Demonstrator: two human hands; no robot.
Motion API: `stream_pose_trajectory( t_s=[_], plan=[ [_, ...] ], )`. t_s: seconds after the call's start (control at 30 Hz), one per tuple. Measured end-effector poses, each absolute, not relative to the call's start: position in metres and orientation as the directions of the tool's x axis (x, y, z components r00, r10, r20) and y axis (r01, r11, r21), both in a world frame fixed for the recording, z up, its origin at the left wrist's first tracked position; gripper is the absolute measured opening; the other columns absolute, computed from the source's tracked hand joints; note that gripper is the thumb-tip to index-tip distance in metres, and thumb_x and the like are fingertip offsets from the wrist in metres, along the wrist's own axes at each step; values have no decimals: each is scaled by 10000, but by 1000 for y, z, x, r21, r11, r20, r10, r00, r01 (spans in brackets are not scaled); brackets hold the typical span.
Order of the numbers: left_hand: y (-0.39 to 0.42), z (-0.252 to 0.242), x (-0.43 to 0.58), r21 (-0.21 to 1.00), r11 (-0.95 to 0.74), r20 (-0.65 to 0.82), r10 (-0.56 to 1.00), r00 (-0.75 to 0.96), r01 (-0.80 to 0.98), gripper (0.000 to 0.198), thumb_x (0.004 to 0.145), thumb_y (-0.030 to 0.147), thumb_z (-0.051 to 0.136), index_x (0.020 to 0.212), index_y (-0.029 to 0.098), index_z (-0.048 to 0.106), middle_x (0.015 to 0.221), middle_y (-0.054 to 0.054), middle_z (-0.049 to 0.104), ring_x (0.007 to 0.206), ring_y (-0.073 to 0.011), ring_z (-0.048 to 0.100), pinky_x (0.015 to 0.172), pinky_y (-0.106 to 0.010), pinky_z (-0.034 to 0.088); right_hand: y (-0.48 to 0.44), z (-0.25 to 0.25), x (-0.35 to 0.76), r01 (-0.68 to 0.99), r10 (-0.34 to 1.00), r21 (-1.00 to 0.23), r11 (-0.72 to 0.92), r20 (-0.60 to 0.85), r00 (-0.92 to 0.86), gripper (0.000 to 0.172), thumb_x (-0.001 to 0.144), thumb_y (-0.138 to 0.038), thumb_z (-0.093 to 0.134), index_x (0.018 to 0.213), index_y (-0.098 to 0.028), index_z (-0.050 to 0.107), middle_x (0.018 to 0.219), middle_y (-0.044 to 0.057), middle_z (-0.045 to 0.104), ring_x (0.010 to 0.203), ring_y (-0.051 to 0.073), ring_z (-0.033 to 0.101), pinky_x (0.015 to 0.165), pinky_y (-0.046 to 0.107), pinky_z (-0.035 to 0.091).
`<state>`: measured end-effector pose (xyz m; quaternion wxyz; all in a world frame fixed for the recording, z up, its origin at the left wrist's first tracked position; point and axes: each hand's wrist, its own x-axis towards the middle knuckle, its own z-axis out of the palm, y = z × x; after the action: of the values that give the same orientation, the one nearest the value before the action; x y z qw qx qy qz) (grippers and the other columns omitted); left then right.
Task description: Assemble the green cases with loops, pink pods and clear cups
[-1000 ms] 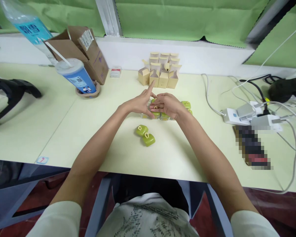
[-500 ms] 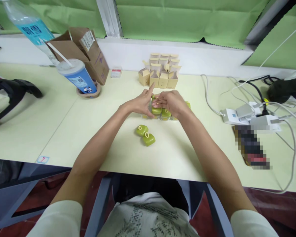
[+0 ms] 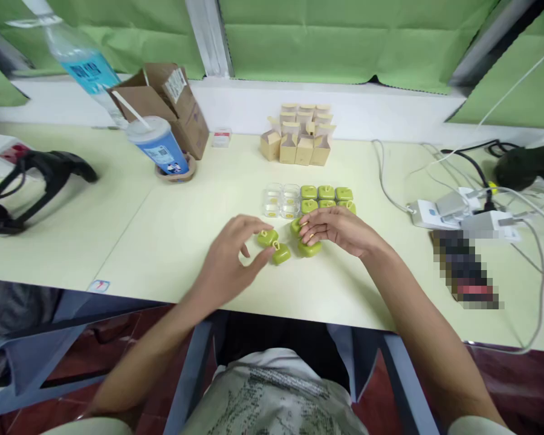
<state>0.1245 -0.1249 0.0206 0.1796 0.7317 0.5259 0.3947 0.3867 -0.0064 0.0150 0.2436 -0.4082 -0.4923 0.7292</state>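
Observation:
My left hand (image 3: 230, 258) is just left of two loose green lids (image 3: 281, 254) with small yellow loops. Its thumb and fingers are apart, with nothing between them. Curled over two more green lids (image 3: 310, 249) is my right hand (image 3: 342, 229); the fingers touch them, and its thumb is hidden. Behind the hands stand several small clear jars (image 3: 281, 201) without lids. Beside these, on the right, sit several green-lidded jars (image 3: 326, 193) in rows, the nearer ones partly covered by my right hand.
Small open cardboard boxes (image 3: 295, 148) stand by the wall. Left of them are a small white-and-red box (image 3: 222, 138), a brown carton (image 3: 193, 124), a blue cup (image 3: 163, 151) and a bottle (image 3: 90, 75). A power strip (image 3: 435, 214) with cables lies at the right.
Both hands have moved back toward me from the jars. Two more green lids are now near the loose pair, under my right hand, and several jars show without lids. The view has shifted slightly.

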Motion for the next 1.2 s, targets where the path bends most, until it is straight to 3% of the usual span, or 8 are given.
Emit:
stream_pose_trajectory(
  t_s=[0.1, 0.23, 0.37, 0.5, 0.6, 0.7, 0.9, 1.2],
  plan=[
    [-148, -30, 140, 685, -291, 393, 919, -3, 668, 253, 1035, 332, 774, 1282, 281, 796, 1428, -123, 668, 1331, -286, 660, 797, -340, 689, -7, -8, 378, -30, 781, -929, -370, -293, -551, 119, 878, -212, 849, 937, -110, 829, 905, 149, 858, 774, 202, 835, 747, 274, 708],
    [-132, -63, 150, 685, -258, 397, 916, -52, 682, 170, 1002, 326, 830, 1167, 285, 839, 1400, -113, 695, 1383, -320, 652, 1161, -568, 624, -12, -19, 374, -70, 793, -940, -335, -241, -559, 213, 840, -232, 875, 1026, -141, 827, 991, 121, 865, 884, 225, 856, 776, 314, 724],
    [-119, -59, 145, 774, -227, 314, 948, -47, 591, 77, 993, 354, 835, 1015, 289, 870, 1383, -98, 743, 1372, -322, 683, 1200, -594, 602, -14, -14, 390, 28, 863, -993, -118, -116, -492, 327, 887, -300, 838, 1193, -194, 795, 1109, 120, 858, 1048, 297, 852, 719, 378, 733],
    [-121, -59, 141, 822, -184, 215, 977, 6, 538, 292, 932, 442, 895, 1182, 297, 852, 1538, -118, 642, 1466, -342, 647, 1126, -551, 673, -15, -9, 416, 299, 872, -901, 315, 151, -466, 237, 982, -423, 790, 1108, -222, 785, 1168, 120, 815, 914, 252, 800, 642, 354, 662],
    [-123, -64, 143, 741, -173, 202, 979, 30, 649, 600, 787, 378, 1016, 1333, 289, 783, 1643, -147, 517, 1607, -402, 522, 1223, -601, 617, -20, -15, 419, 368, 764, -797, 480, 174, -621, 356, 927, -474, 893, 1141, -234, 740, 1413, 134, 729, 818, 200, 754, 800, 430, 681],
    [-119, -67, 144, 651, -267, 289, 953, 92, 710, 461, 850, 220, 936, 1281, 265, 778, 1600, -139, 562, 1567, -370, 569, 1317, -611, 534, -27, -30, 407, 413, 716, -744, 525, 123, -688, 465, 870, -357, 947, 1224, -231, 673, 1609, 188, 601, 805, 189, 741, 923, 489, 675],
    [-103, -57, 130, 519, -570, 466, 813, 349, 636, 269, 1000, 218, 807, 1266, 253, 795, 1607, -141, 607, 1587, -329, 535, 1218, -532, 628, -30, -48, 393, 396, 740, -767, 505, 148, -657, 416, 889, -333, 900, 1200, -241, 640, 1605, 176, 628, 819, 206, 727, 817, 443, 668],
    [-88, -59, 113, 579, -503, 357, 864, 355, 642, 363, 998, 363, 850, 1350, 288, 812, 1696, -146, 548, 1584, -342, 564, 1314, -603, 535, -31, -53, 390, 422, 763, -763, 489, 140, -631, 477, 879, -373, 902, 1244, -261, 617, 1668, 165, 625, 805, 218, 746, 793, 449, 664]
  ],
)
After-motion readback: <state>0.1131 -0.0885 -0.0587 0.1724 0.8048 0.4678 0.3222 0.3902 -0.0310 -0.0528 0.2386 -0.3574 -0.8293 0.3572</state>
